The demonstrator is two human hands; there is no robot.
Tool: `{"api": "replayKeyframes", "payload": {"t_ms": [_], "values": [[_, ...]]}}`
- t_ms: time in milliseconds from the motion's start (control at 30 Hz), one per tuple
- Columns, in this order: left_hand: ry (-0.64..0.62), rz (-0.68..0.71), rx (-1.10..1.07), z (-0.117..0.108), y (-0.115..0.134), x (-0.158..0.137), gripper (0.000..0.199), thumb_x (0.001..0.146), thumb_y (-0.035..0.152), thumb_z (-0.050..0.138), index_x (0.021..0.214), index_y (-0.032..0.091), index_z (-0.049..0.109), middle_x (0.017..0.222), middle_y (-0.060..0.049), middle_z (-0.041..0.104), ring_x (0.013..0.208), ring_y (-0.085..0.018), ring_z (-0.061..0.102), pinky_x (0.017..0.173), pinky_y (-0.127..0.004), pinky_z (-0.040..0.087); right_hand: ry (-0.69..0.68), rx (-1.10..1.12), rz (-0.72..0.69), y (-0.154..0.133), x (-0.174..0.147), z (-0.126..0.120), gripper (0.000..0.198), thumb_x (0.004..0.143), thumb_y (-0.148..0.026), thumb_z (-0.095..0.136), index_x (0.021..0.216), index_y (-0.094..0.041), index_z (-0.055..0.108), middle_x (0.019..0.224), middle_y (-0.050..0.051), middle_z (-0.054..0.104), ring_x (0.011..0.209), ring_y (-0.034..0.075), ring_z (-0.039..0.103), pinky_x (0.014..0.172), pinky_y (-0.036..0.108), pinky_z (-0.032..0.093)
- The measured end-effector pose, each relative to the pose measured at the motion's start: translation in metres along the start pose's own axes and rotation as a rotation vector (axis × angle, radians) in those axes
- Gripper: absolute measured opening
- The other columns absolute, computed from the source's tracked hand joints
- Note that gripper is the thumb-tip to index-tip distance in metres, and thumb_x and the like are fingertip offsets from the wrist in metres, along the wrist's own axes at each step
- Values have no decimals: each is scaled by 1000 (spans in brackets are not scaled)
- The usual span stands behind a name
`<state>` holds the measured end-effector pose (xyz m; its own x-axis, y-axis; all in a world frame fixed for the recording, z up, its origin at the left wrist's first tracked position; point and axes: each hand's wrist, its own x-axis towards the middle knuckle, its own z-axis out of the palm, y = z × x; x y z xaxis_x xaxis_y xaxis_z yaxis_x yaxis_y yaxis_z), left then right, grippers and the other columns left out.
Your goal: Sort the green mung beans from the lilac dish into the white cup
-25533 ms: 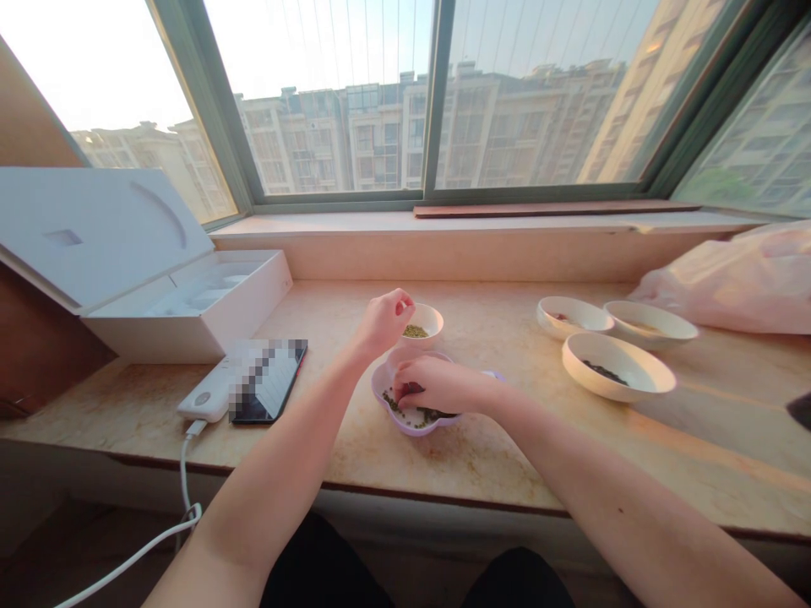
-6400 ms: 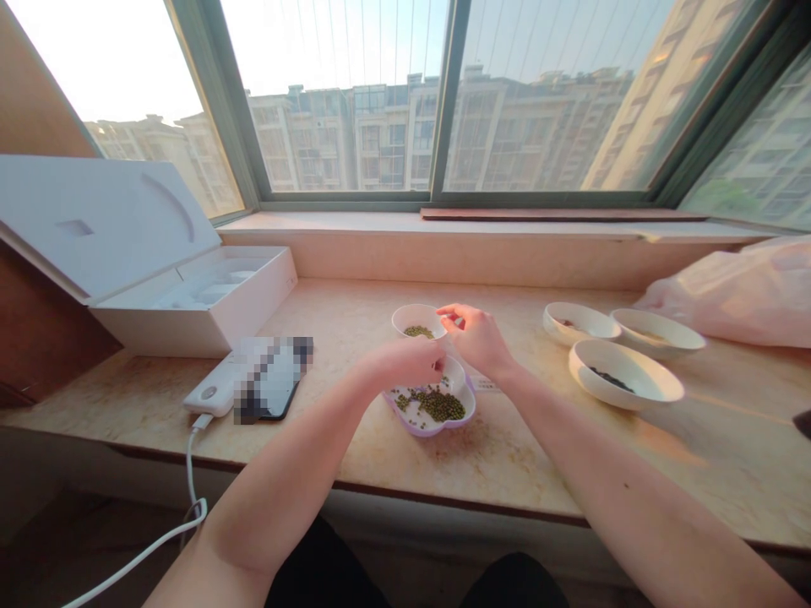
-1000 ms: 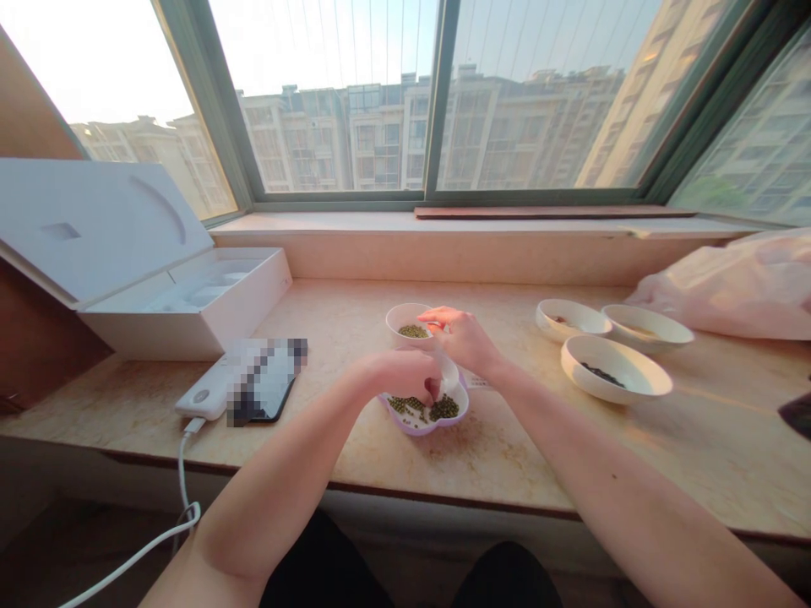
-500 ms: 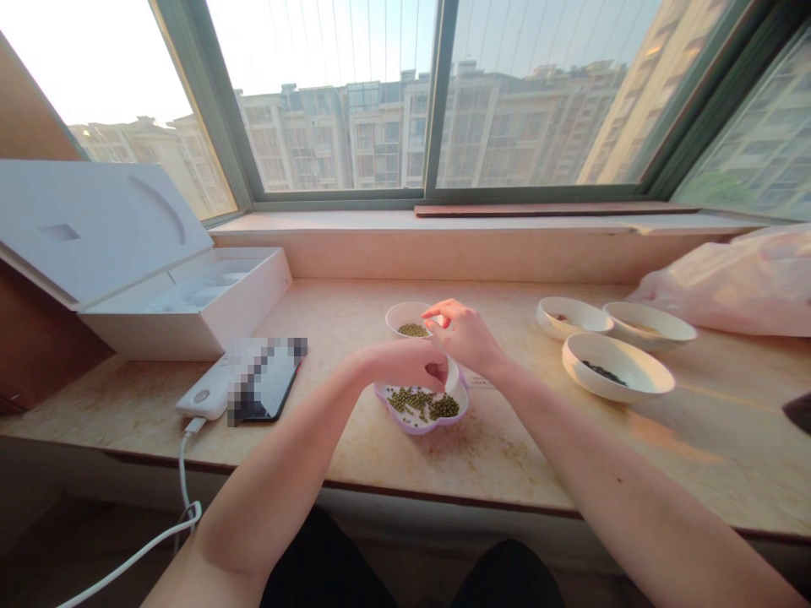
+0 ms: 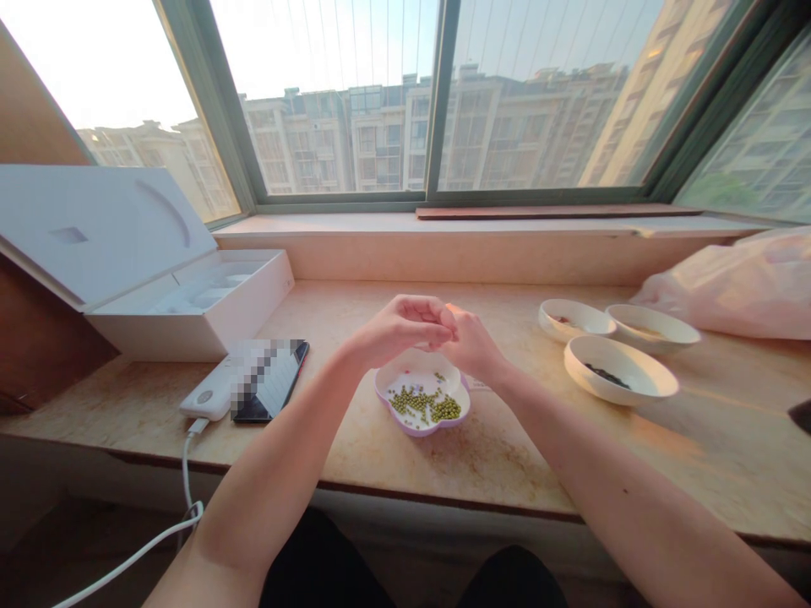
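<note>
My left hand (image 5: 415,323) is raised over the back of a white clover-shaped dish (image 5: 386,390) with a lilac rim. Its fingers are curled in toward the thumb, and what they hold, if anything, is hidden. My right hand (image 5: 472,342) meets the left fingertips, its own fingers mostly covered. Green mung beans (image 5: 447,409) lie scattered in the dish, thickest at the front right, with a few small pale and red bits behind them. Both hands cover the spot of the small bowl behind the dish.
Three white bowls stand at the right: one with reddish bits (image 5: 574,317), one with pale contents (image 5: 652,325), one with black beans (image 5: 612,376). A plastic bag (image 5: 741,283) is behind them. At the left are an open white box (image 5: 247,295), a power bank (image 5: 212,388) and a phone (image 5: 275,388).
My left hand has risen from the dish, away from me, to meet my right hand. The small bowl of mung beans behind is now covered by the hands.
</note>
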<state>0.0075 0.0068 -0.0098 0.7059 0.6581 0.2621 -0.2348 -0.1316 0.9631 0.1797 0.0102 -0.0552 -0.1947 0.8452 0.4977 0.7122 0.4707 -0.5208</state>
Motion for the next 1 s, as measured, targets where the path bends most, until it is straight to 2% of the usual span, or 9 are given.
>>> {"api": "replayKeyframes", "payload": {"t_ms": [100, 200, 333, 433, 533, 700, 833, 1000], "values": [[79, 32, -87, -2, 2, 0, 29, 61, 36, 81, 72, 18, 62, 71, 0, 61, 63, -9, 51, 65, -30, 43, -2, 26, 2, -5, -2, 3, 6, 81, -20, 66, 82, -18, 71, 85, 6, 73, 74, 19, 64, 66, 28, 43], [135, 28, -98, -2, 3, -1, 34, 58, 40, 81, 72, 19, 59, 74, 0, 62, 62, -10, 49, 64, -30, 44, -76, 42, -38, -9, -4, 4, 12, 86, -25, 64, 80, -18, 72, 78, 4, 71, 67, 17, 60, 63, 28, 41], [118, 44, -131, 0, 2, -2, 36, 57, 41, 81, 70, 20, 55, 72, 1, 60, 61, -9, 47, 62, -30, 42, -308, 29, -109, -15, -10, 4, 17, 88, -30, 65, 81, -18, 75, 69, 3, 68, 59, 14, 56, 57, 28, 38], [97, 53, -151, 0, 2, -3, 36, 56, 39, 82, 68, 20, 54, 74, 1, 59, 62, -9, 46, 62, -30, 41, -485, 32, -178, -21, -16, 3, 17, 86, -35, 69, 94, -22, 79, 80, 3, 74, 69, 17, 62, 63, 28, 42], [119, 31, -157, 1, 2, -3, 39, 52, 38, 84, 66, 19, 52, 74, 0, 60, 64, -10, 47, 62, -30, 40, -594, 28, -235, -25, -19, 3, 23, 83, -37, 73, 103, -27, 79, 95, 3, 76, 80, 20, 66, 70, 30, 45], [133, 34, -214, 4, 4, -3, 42, 46, 36, 87, 62, 19, 52, 72, 0, 62, 63, -10, 47, 60, -29, 38, -657, 15, -293, -22, -20, 8, 34, 78, -39, 78, 110, -27, 77, 115, 5, 72, 97, 24, 64, 81, 34, 47], [169, -1, -184, 4, 5, -2, 43, 43, 36, 88, 63, 19, 54, 74, 0, 64, 63, -10, 47, 60, -29, 38, -678, 12, -286, -21, -21, 11, 34, 76, -39, 79, 107, -25, 78, 111, 5, 71, 93, 23, 63, 78, 33, 46], [113, 43, -189, 3, 3, -2, 33, 52, 30, 84, 66, 19, 57, 74, 0, 62, 66, -10, 51, 62, -29, 39, -666, 21, -247, -23, -22, 12, 26, 78, -36, 79, 101, -25, 79, 100, 4, 70, 84, 21, 62, 72, 31, 45]]}}
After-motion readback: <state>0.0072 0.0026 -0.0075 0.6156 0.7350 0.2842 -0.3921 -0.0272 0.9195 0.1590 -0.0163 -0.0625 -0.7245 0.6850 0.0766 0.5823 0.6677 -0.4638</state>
